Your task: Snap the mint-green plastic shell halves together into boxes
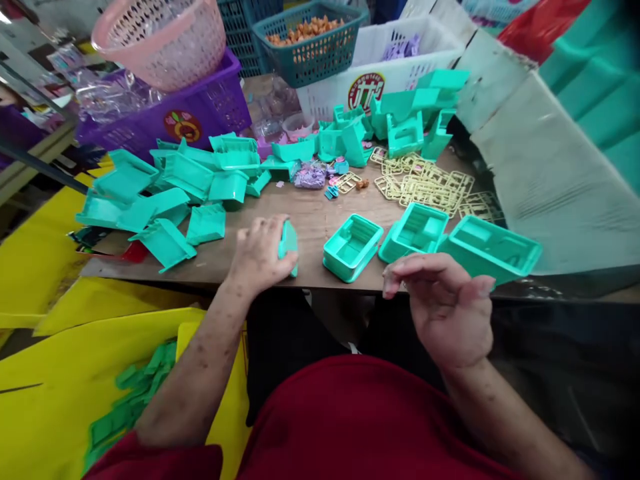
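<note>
My left hand point(257, 257) is closed around a teal plastic piece point(289, 245) at the table's front edge. Much of that piece is hidden behind my fingers. My right hand point(447, 307) is raised in front of the edge, palm turned inward, fingers bent and thumb apart, holding nothing. Behind it stand three teal plastic boxes with open tops: a small box point(353, 245), a middle box point(416, 230) and a longer box point(493, 245) at the right. My right fingers overlap the boxes in view; I cannot tell whether they touch.
Loose teal parts point(187, 175) pile up at left, more teal parts point(405, 133) at the back. Cream plastic frames point(433, 183) lie near a bag of purple pieces point(310, 175). Behind are a purple crate point(215, 100), a pink basket point(165, 43) and a white crate point(325, 97).
</note>
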### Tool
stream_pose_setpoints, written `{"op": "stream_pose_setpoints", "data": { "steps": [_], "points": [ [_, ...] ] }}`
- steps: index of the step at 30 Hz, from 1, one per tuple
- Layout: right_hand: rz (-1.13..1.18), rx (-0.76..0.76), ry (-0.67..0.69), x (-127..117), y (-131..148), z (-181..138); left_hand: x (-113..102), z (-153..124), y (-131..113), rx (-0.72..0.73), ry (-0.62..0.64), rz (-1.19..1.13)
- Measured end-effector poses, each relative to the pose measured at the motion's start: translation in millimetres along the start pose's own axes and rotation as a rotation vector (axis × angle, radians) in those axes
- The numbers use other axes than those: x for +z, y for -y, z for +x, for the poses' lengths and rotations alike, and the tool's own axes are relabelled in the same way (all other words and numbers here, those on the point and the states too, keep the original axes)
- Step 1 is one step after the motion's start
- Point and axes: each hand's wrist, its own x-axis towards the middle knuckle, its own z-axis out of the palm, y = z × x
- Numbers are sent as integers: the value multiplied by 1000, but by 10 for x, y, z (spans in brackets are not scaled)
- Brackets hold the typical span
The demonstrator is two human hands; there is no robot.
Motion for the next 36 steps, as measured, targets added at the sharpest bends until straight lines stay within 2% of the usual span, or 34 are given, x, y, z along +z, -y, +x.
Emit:
{"op": "stream_pose_setpoints", "data": {
  "steps": [3, 6, 8, 10, 13, 16, 19, 21, 26, 29, 33, 36],
  "points": [
    [-11, 6, 39, -12, 22, -10, 107, 125, 0, 2, 59, 16],
    [-3, -13, 52, -66, 13, -18, -59, 126, 24, 48, -14, -51],
    [-25, 6, 76, -102, -15, -26, -172, 67, -8, 104, -105, -325],
    [-70, 14, 109, -98, -46, -30, -197, -26, -121, 103, -177, -751],
    [-102, -33, 37, 40, -55, -14, -54, -196, -434, 2, -190, -1242],
    [-54, -98, -106, 283, 27, 27, 200, -365, -810, -12, -143, -1443],
    [-1, -126, -43, 472, 162, 62, 433, -510, -1098, 44, -76, -1527],
    [9, -128, 5, 517, 238, 67, 533, -565, -1186, 80, -53, -1549],
    [80, -17, -16, 391, 264, 45, 551, -493, -1108, 62, 9, -1420],
    [32, 43, 110, 230, 198, 57, 497, -410, -1052, 79, -15, -1453],
    [-43, -39, 324, 52, 119, 67, 463, -335, -1085, 96, -112, -1485],
    [-44, -42, 333, 7, 57, 43, 500, -299, -1141, 65, -226, -1377]
  ]
}}
